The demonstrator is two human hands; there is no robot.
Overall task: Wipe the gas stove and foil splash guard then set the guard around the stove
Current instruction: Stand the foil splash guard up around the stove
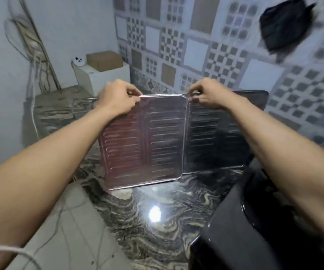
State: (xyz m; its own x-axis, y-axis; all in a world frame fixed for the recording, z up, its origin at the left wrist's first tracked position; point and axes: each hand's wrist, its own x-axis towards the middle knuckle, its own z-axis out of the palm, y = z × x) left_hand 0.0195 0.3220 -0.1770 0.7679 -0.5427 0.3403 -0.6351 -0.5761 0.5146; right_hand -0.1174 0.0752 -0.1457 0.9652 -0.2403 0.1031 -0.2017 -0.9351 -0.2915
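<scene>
The foil splash guard [157, 141] stands upright on the marbled countertop [157, 221], its ribbed silver panels folded at an angle. My left hand [116, 96] pinches the top edge of the left panel. My right hand [206, 93] pinches the top edge near the fold to the darker right panel. The black gas stove [241, 227] sits at the lower right, partly under my right forearm, its near-left corner in front of the guard.
A patterned tile wall [206, 45] rises behind the guard, with a black bag [285, 24] hanging on it. A white box with a cardboard box [104, 60] on top stands at the back left. Cables run down the left wall [34, 65].
</scene>
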